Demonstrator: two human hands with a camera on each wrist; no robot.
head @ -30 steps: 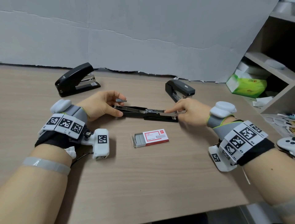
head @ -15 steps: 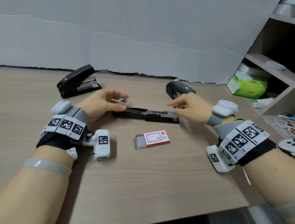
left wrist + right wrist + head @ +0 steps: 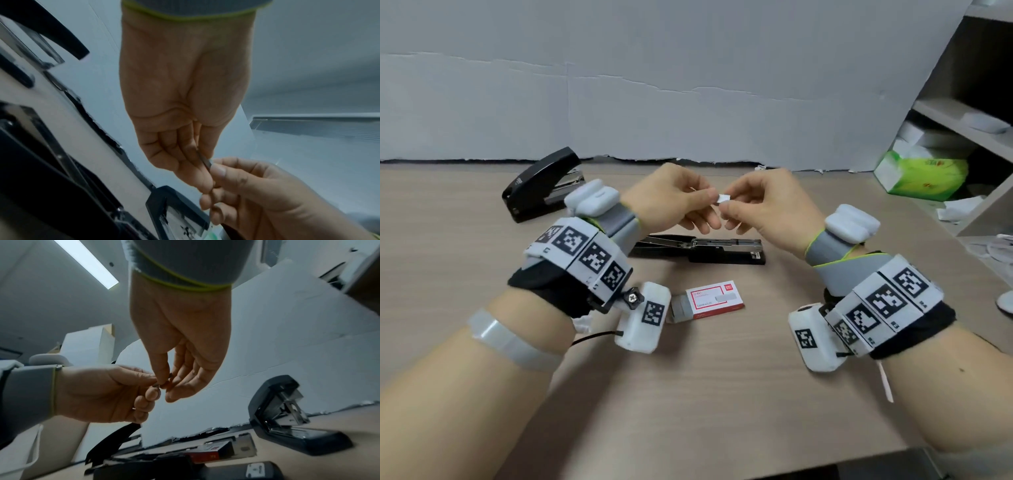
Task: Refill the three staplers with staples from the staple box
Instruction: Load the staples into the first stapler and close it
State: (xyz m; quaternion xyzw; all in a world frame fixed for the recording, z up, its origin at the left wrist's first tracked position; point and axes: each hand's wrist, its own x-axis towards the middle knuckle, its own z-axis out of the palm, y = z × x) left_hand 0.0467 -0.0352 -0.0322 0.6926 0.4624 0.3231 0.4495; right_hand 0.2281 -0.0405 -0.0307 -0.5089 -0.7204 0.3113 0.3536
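Both hands are raised above the desk and pinch one short strip of staples (image 3: 723, 198) between them. My left hand (image 3: 681, 202) holds its left end with thumb and fingers. My right hand (image 3: 760, 205) holds the right end. The strip (image 3: 205, 161) shows as a thin grey bar between the fingertips in the left wrist view. Below the hands a black stapler (image 3: 698, 248) lies opened flat, its metal staple channel facing up. The red and white staple box (image 3: 710, 301) lies nearer me, drawer pulled out to the left. A second black stapler (image 3: 544, 185) stands at the back left. A third stapler (image 3: 287, 415) shows in the right wrist view.
A grey board (image 3: 688, 85) stands along the back of the wooden desk (image 3: 722, 394). A shelf unit (image 3: 962, 120) at the right holds a green tissue pack (image 3: 924, 174) and white items.
My right hand left the flat stapler's front end and rose to meet my left hand. My left hand lifted the staple strip up from the stapler; both hands now pinch it.
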